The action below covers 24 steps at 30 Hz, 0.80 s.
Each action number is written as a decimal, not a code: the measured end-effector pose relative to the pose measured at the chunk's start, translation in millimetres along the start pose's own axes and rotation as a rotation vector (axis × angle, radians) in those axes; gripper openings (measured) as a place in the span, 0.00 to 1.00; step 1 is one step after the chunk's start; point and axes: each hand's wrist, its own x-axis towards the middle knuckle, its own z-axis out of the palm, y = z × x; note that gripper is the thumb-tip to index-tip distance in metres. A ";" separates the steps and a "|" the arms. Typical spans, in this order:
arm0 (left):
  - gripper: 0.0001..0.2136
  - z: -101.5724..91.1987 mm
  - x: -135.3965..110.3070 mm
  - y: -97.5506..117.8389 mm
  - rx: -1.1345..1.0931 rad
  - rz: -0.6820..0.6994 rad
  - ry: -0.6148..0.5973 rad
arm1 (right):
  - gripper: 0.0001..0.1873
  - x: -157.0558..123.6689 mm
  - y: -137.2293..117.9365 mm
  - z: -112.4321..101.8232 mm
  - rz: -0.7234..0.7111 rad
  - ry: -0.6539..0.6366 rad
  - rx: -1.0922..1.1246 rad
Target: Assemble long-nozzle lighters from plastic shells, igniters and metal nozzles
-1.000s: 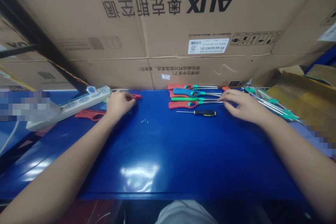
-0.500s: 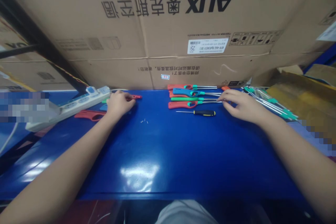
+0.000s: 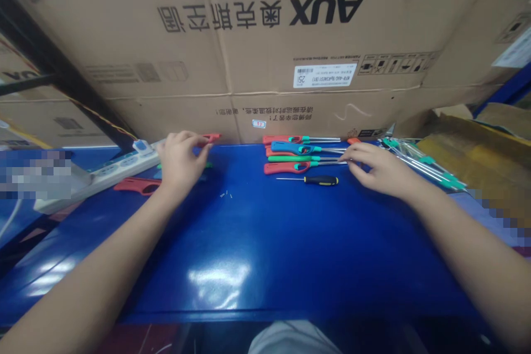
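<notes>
Shell, red plastic, pinched by left hand; right hand seemingly slack on rods.

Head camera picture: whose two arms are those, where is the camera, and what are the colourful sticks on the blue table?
There is no machine here. The camera sits on a person's head and looks down, so the two arms are that person's own. The left hand has its fingers closed on a red plastic piece, near a white power strip. The right hand is open, its fingertips resting on the metal ends of a row of red, blue and green long lighters, or so they look. Just in front of them lies a screwdriver with a black and yellow handle. These lie on a blue table, with a big cardboard box behind.
</notes>
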 end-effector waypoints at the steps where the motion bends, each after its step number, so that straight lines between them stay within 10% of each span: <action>1: 0.11 -2.1 -4.5 8.0 -0.015 0.034 0.004 | 0.12 1.5 -5.6 -1.5 -0.001 0.000 0.009; 11: 0.04 -19.4 -91.4 94.5 -0.486 0.657 -0.295 | 0.26 10.6 -98.4 3.5 -0.114 -0.228 0.372; 18: 0.07 -8.9 -104.5 97.2 -0.649 0.791 -0.602 | 0.07 7.9 -108.8 9.2 -0.121 -0.527 0.454; 24: 0.22 6.9 -96.8 89.4 -0.615 0.778 -0.557 | 0.09 6.9 -95.4 2.7 -0.070 -0.596 0.420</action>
